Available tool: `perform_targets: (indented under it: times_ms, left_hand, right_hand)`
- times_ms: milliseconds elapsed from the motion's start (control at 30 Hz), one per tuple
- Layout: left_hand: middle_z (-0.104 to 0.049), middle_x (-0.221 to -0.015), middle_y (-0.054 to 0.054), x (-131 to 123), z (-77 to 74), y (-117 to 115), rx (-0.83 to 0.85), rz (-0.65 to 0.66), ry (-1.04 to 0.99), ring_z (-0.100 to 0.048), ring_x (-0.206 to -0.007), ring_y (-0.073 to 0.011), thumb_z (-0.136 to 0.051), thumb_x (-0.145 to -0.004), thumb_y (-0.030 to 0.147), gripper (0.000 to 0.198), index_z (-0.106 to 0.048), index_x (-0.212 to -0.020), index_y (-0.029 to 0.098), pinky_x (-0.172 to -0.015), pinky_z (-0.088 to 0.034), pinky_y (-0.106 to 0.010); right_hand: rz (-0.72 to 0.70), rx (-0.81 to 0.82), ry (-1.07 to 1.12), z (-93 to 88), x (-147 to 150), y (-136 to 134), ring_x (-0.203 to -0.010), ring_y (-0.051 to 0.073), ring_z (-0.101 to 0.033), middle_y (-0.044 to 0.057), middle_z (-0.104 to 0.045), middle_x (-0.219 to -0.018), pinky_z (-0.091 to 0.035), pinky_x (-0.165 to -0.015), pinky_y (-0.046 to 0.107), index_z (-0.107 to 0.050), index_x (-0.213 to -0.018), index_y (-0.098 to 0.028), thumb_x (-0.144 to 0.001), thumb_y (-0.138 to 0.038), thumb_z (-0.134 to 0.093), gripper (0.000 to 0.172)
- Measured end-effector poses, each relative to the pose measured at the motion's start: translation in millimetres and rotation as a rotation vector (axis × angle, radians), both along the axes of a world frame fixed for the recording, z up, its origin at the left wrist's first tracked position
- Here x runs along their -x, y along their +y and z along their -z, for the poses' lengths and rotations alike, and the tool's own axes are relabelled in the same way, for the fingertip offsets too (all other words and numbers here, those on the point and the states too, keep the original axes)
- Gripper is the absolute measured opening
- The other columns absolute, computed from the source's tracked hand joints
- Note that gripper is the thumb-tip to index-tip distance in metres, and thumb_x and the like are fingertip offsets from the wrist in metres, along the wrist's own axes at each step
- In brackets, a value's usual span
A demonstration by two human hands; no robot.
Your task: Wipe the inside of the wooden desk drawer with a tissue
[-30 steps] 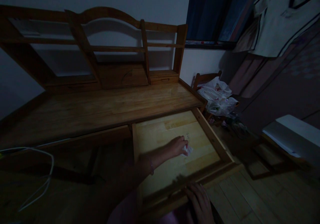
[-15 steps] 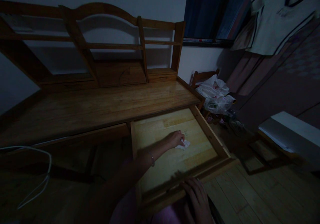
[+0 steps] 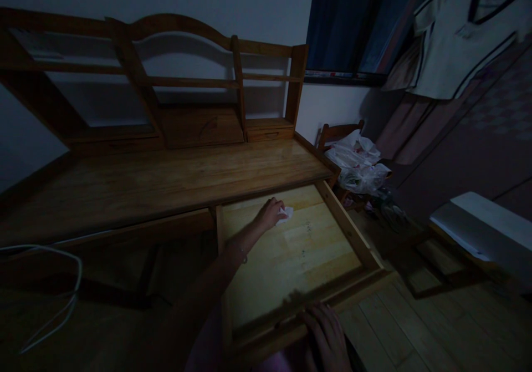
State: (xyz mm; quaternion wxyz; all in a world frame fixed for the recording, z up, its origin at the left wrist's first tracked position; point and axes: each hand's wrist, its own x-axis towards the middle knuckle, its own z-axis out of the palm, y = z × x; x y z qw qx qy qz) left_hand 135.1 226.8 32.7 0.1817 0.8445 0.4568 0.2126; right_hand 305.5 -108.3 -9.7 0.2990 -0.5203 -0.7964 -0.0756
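Observation:
My left hand (image 3: pixel 272 214), with a bracelet on the wrist, pinches a crumpled white tissue (image 3: pixel 286 214) against the bottom of a pulled-out wooden drawer (image 3: pixel 291 272). It is near the back left part of the drawer. Small dark marks show on the drawer bottom to the right of the tissue. At the near side, my right hand (image 3: pixel 326 333) has its fingers curled over the drawer's front board, right of the middle.
Behind the drawer stretches a wooden desk (image 3: pixel 187 172) with a shelf unit (image 3: pixel 199 125) on it. A white cable (image 3: pixel 78 272) hangs at the left. Plastic bags (image 3: pixel 359 161) lie on a chair at the right, and a stool (image 3: pixel 457 250) stands farther right.
My left hand has moved back and to the left across the drawer bottom with the tissue, uncovering dark marks. My right hand stays on the front board.

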Motion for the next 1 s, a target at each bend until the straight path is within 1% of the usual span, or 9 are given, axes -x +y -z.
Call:
perform_targets:
  times_ms: [167,267,433,533,633,733,833,900,1000]
  left_hand:
    - [-0.053,-0.131,-0.011,-2,6.0,-28,-0.164,-0.023,0.117,-0.046,-0.124,-0.0266,-0.054,-0.096,0.026,0.030,-0.057,-0.126,0.022,-0.107,-0.035,-0.044]
    - [-0.051,-0.140,-0.012,-5,15.2,-36,-0.246,0.002,0.196,-0.043,-0.132,-0.0281,-0.041,-0.099,0.018,0.038,-0.053,-0.135,0.022,-0.110,-0.033,-0.045]
    - [-0.035,-0.158,-0.014,-1,26.7,-31,-0.368,0.056,0.325,-0.035,-0.144,-0.0254,-0.038,-0.098,0.014,0.049,-0.042,-0.147,0.017,-0.117,-0.028,-0.039]
    - [-0.026,-0.163,-0.013,2,24.9,-25,-0.363,0.065,0.289,-0.025,-0.150,-0.0245,-0.038,-0.100,0.024,0.051,-0.038,-0.150,0.018,-0.120,-0.023,-0.041]
    - [-0.024,-0.163,-0.014,-1,20.4,-24,-0.352,0.050,0.263,-0.020,-0.151,-0.0252,-0.039,-0.099,0.028,0.055,-0.035,-0.152,0.015,-0.122,-0.019,-0.044]
    - [-0.023,-0.163,-0.018,-6,19.0,-29,-0.350,0.032,0.252,-0.018,-0.151,-0.0276,-0.043,-0.096,0.028,0.058,-0.035,-0.152,0.013,-0.122,-0.017,-0.047]
    - [-0.018,-0.164,-0.019,-6,20.9,-37,-0.391,0.077,0.244,-0.016,-0.152,-0.0294,-0.045,-0.096,0.031,0.058,-0.037,-0.151,0.014,-0.122,-0.016,-0.047]
    - [-0.016,-0.164,-0.019,-5,22.6,-39,-0.407,0.107,0.246,-0.015,-0.152,-0.0297,-0.043,-0.098,0.037,0.059,-0.037,-0.151,0.014,-0.122,-0.016,-0.047]
    - [-0.020,-0.163,-0.020,-5,24.6,-38,-0.389,0.073,0.264,-0.019,-0.151,-0.0292,-0.035,-0.099,0.053,0.069,-0.035,-0.152,0.008,-0.122,-0.017,-0.046]
  right_hand:
    - [0.014,-0.050,0.020,8.3,1,2,-0.120,0.026,-0.060,0.008,-0.066,-0.124,-0.051,-0.101,0.044,-0.055,-0.134,-0.024,-0.081,-0.015,-0.046,0.055]
    - [0.052,-0.001,0.063,8.2,6,-1,-0.122,0.027,-0.059,0.008,-0.065,-0.124,-0.048,-0.103,0.048,-0.056,-0.132,-0.024,-0.083,-0.015,-0.046,0.051]
    - [0.054,-0.024,0.052,8.1,5,1,-0.121,0.027,-0.060,0.009,-0.065,-0.124,-0.051,-0.100,0.048,-0.058,-0.130,-0.024,-0.082,-0.015,-0.046,0.050]
    - [-0.006,-0.072,-0.028,8.5,-1,5,-0.118,0.026,-0.061,0.008,-0.066,-0.124,-0.053,-0.097,0.044,-0.059,-0.129,-0.023,-0.079,-0.016,-0.048,0.052]
    - [-0.034,-0.055,-0.079,5.0,-4,5,-0.119,0.026,-0.060,0.008,-0.065,-0.126,-0.052,-0.098,0.044,-0.059,-0.130,-0.021,-0.077,-0.017,-0.050,0.054]
    - [-0.031,-0.037,-0.077,-5.0,-3,4,-0.122,0.027,-0.058,0.008,-0.065,-0.127,-0.050,-0.101,0.045,-0.058,-0.131,-0.021,-0.078,-0.019,-0.051,0.053]
    - [-0.062,0.009,-0.092,-23.3,-2,5,-0.126,0.026,-0.054,0.008,-0.062,-0.133,-0.046,-0.106,0.045,-0.054,-0.136,-0.021,-0.081,-0.019,-0.053,0.055]
    - [-0.097,0.083,-0.116,-37.7,-3,9,-0.132,0.027,-0.049,0.009,-0.056,-0.140,-0.043,-0.109,0.047,-0.051,-0.140,-0.020,-0.082,-0.020,-0.054,0.059]
    - [-0.167,0.216,-0.165,-54.2,-2,17,-0.138,0.029,-0.043,0.009,-0.049,-0.148,-0.036,-0.114,0.051,-0.049,-0.143,-0.022,-0.083,-0.024,-0.056,0.061]
